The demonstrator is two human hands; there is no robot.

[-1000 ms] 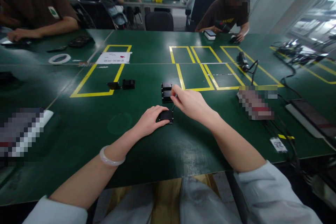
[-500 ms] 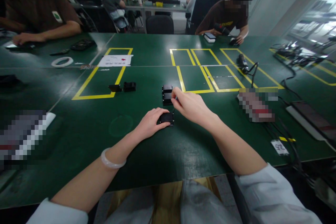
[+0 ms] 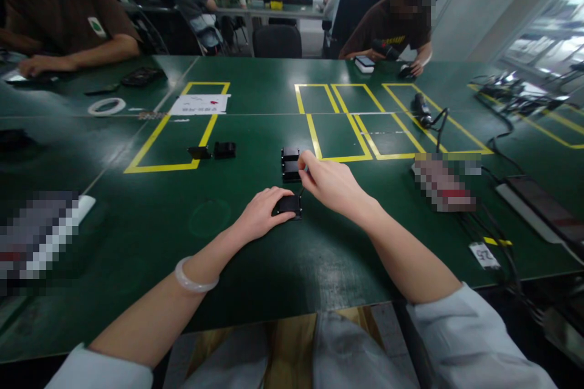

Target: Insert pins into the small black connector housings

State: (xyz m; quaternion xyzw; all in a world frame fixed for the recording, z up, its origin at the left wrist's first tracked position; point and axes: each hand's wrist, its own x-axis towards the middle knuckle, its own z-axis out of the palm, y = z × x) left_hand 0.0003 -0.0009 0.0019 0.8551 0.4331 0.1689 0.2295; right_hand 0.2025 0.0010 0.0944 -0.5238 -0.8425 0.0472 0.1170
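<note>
My left hand point(image 3: 262, 214) rests on the green table with thumb and fingers closed round a small black block point(image 3: 289, 203), which has bright screw-like dots at its corners. My right hand point(image 3: 326, 179) pinches a thin-shafted tool point(image 3: 301, 191) that looks like a small screwdriver. Its shaft points down at the block's upper right corner; most of the handle is hidden in the fingers. Just beyond stand two more black blocks point(image 3: 291, 164), side by side and partly behind my right fingertips. Further left lie a small black plate point(image 3: 199, 152) and a black bracket-like part point(image 3: 225, 149).
Yellow tape outlines point(image 3: 159, 168) mark the table point(image 3: 255, 267). A white sheet point(image 3: 199, 104) and a roll of white tape point(image 3: 106, 107) lie left. Right are a black cylindrical device point(image 3: 422, 110), cables and a blurred box point(image 3: 442, 183). Co-workers point(image 3: 392, 30) sit across the table.
The view has shifted very slightly. Both hands keep the same hold on the black block and the thin tool, with hardly any visible movement.
</note>
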